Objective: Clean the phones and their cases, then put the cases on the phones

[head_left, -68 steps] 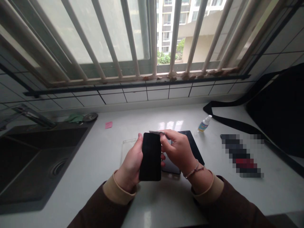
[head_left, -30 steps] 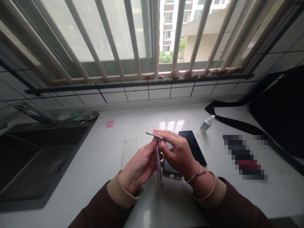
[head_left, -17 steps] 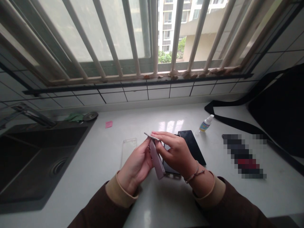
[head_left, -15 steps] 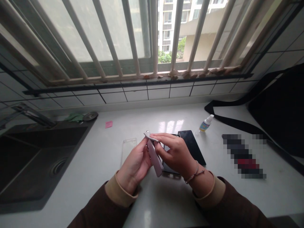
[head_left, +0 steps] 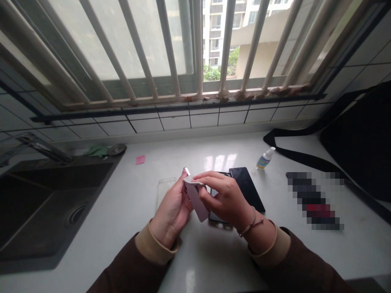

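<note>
My left hand (head_left: 172, 211) is closed around a pale lilac phone (head_left: 198, 205), held tilted above the counter. My right hand (head_left: 227, 195) pinches a thin light-grey cloth (head_left: 193, 182) against the upper part of the phone; its fingertips are partly hidden by the fold. Left of the phone, a clear phone case (head_left: 164, 187) lies flat, half covered by my left hand. Beneath my right hand rests a dark-rimmed phone or case (head_left: 220, 224), mostly hidden. Beside it lies a black flat device (head_left: 249, 189) with a glossy face.
A small spray bottle (head_left: 265, 159) stands behind on the white counter (head_left: 122, 228). A pink sticky note (head_left: 140, 159) lies at the back left. On the left is a dark sink (head_left: 58, 240) with a faucet (head_left: 42, 148). A black bag (head_left: 360, 134) with a strap and a pixelated item occupy the right.
The phone has turned in my left hand, so more of its broad lilac face shows. The cloth and my right fingers have shifted slightly down along it.
</note>
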The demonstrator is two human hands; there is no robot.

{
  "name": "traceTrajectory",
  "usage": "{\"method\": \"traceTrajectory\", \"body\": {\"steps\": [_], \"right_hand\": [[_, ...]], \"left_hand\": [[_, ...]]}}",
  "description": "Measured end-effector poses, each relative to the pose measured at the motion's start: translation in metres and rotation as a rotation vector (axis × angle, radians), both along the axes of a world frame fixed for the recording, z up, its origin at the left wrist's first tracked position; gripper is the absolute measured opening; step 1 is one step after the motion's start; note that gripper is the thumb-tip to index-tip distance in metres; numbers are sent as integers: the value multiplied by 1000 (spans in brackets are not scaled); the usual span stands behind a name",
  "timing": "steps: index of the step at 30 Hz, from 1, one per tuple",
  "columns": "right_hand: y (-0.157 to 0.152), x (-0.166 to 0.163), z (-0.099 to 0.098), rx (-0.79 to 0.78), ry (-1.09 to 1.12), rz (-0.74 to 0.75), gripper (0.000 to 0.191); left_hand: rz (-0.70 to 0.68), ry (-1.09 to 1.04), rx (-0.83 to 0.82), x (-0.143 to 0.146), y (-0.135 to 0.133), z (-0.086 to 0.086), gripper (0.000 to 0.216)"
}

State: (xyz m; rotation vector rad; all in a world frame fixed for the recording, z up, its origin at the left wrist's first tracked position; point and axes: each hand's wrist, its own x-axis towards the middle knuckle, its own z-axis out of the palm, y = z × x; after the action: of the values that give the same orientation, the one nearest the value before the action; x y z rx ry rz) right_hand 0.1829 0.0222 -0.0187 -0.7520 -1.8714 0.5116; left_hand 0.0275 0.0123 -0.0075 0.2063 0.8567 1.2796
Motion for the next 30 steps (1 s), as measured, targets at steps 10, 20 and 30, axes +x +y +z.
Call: {"method": "traceTrajectory", "body": {"steps": [10,20,30], "right_hand": [[-3,0,5,39,30,53,27],[-7,1,9,128,102,79,31],[-7,1,11,52,100,73,26]], "left_hand": [[92,-5,62,1,-1,3,16],[290,-10,95,-4,4,-1,26],[327,-5,94,-6,5,-2,25]]}}
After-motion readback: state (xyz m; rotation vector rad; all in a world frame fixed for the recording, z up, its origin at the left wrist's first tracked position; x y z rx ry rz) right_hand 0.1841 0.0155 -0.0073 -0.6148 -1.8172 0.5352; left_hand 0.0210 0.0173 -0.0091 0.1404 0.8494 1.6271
